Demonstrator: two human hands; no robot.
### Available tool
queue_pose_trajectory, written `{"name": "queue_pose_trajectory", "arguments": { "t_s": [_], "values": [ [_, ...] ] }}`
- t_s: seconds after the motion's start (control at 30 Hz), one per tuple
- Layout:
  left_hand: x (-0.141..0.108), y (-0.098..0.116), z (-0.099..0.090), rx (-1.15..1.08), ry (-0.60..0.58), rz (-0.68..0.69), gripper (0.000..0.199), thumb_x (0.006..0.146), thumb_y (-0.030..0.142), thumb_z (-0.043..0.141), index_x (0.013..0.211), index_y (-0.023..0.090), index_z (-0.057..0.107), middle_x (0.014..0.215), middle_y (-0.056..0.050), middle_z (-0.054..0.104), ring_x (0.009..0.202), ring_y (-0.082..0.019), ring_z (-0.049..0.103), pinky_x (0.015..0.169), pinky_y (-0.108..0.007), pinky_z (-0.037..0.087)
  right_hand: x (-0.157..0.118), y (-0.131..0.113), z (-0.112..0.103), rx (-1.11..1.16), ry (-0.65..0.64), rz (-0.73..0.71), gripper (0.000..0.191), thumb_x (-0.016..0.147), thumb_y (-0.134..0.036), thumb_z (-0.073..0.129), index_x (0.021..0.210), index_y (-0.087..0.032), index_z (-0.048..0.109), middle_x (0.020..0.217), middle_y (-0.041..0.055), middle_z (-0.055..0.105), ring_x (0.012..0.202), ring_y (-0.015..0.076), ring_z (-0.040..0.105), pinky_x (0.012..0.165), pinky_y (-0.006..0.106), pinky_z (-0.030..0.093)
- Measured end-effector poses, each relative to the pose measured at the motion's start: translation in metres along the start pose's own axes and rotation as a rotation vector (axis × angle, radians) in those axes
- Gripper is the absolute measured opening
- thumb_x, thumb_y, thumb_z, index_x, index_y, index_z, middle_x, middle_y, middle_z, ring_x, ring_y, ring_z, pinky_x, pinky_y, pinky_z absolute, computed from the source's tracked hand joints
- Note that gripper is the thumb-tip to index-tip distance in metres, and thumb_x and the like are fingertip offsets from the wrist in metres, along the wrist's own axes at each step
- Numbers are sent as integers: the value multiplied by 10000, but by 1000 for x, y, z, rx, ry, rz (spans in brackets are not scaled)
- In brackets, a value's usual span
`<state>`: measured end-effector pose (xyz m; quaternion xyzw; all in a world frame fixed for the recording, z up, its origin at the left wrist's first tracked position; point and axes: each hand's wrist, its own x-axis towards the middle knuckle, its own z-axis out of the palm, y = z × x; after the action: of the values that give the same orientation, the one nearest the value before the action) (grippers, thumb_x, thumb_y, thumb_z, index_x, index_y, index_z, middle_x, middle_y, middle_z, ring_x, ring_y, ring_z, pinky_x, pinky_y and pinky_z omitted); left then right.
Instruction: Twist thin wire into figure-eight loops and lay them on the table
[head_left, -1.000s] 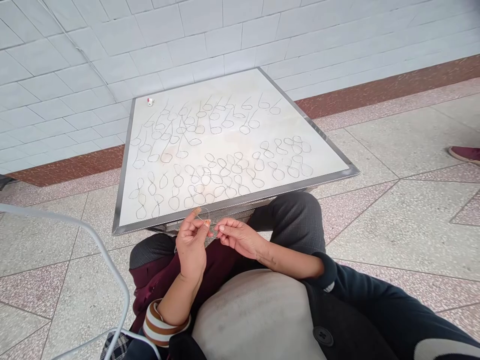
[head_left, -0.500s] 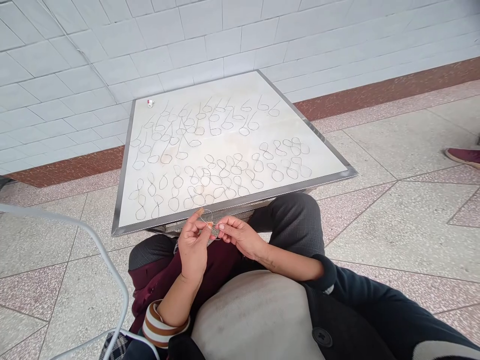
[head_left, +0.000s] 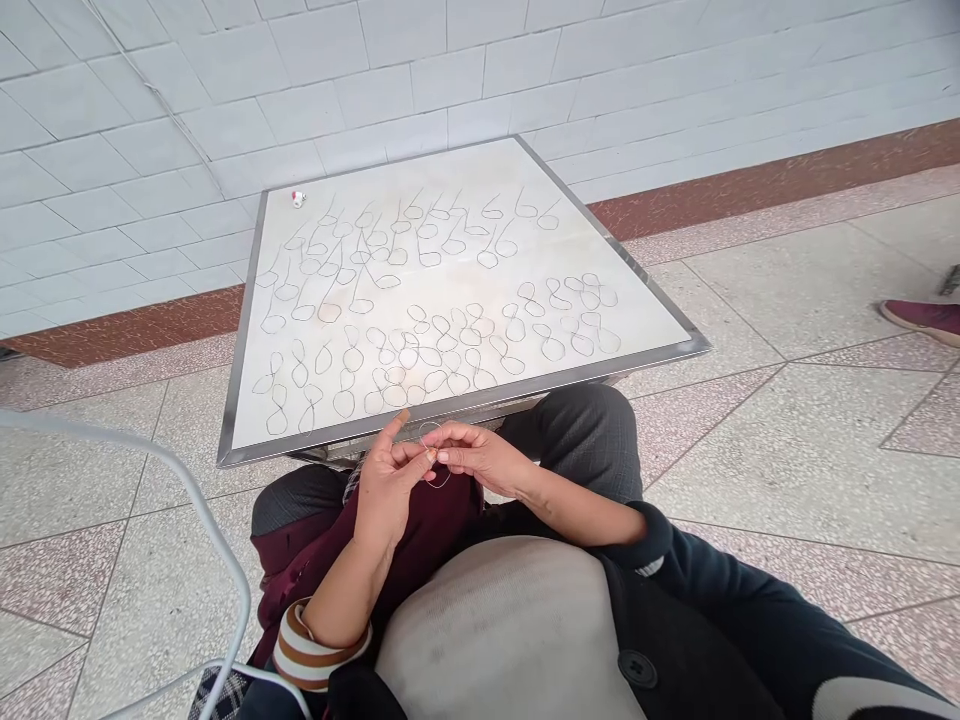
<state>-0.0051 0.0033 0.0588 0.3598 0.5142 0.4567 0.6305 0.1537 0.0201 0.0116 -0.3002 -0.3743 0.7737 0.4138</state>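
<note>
Between my two hands, in front of the table's near edge, is a thin wire bent into loops (head_left: 438, 486). My left hand (head_left: 391, 478) pinches it between thumb and a fingertip, with the index finger raised. The fingertips of my right hand (head_left: 484, 458) close on the same wire, touching the left fingertips. One loop shows above the fingers and another below; the crossing is hidden by the fingertips. On the white table (head_left: 457, 282) lie several figure-eight wires (head_left: 345, 385) in the near half and several single-loop wires with straight tails (head_left: 491, 210) in the far half.
A small white and red object (head_left: 298, 199) stands at the table's far left corner, near the tiled wall (head_left: 420, 95). A pale metal tube frame (head_left: 202, 500) rises at my left. At the far right, a person's dark red shoe (head_left: 926, 320) rests on the floor.
My right hand has moved slightly left and its fingers now meet the left fingertips. The wire has turned: its upper loop has left the raised left finger and now stands by the right fingers.
</note>
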Motion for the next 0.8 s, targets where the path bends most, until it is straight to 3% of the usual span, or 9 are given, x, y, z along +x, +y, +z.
{"name": "queue_pose_trajectory", "arguments": {
  "t_s": [0.23, 0.43, 0.6, 0.8],
  "values": [
    [1, 2, 1, -35, -6, -88, 757, 653, 256, 811, 1336, 202, 489, 725, 32, 663, 661, -100, 612, 681, -245, 503, -2, -8, 1, -22, -11, 12, 266, 752, -295, 752, 988, -184, 698, 877, 21, 662, 733, 105, 572, 576, 212, 368],
    [2, 1, 1, -51, -12, -88, 720, 654, 259, 812, 1306, 206, 512, 737, 31, 664, 668, -106, 626, 706, -263, 510, -2, -14, -1, -96, -41, -13, 247, 781, -307, 724, 985, -173, 689, 825, 14, 648, 722, 110, 561, 584, 218, 361],
    [3, -2, -1, -91, -38, -88, 676, 677, 264, 801, 1293, 226, 525, 809, 13, 693, 713, -108, 646, 748, -268, 517, 0, -18, -2, -144, 6, -33, 216, 797, -324, 701, 962, -184, 704, 877, 15, 646, 658, 84, 488, 563, 210, 346],
    [4, -4, -1, -116, -32, -86, 646, 668, 256, 809, 1262, 225, 555, 780, 20, 690, 711, -111, 653, 741, -269, 525, -2, -20, 0, -218, 15, -63, 215, 805, -333, 687, 965, -191, 695, 867, 18, 653, 707, 108, 528, 593, 222, 378]
  ]
}}
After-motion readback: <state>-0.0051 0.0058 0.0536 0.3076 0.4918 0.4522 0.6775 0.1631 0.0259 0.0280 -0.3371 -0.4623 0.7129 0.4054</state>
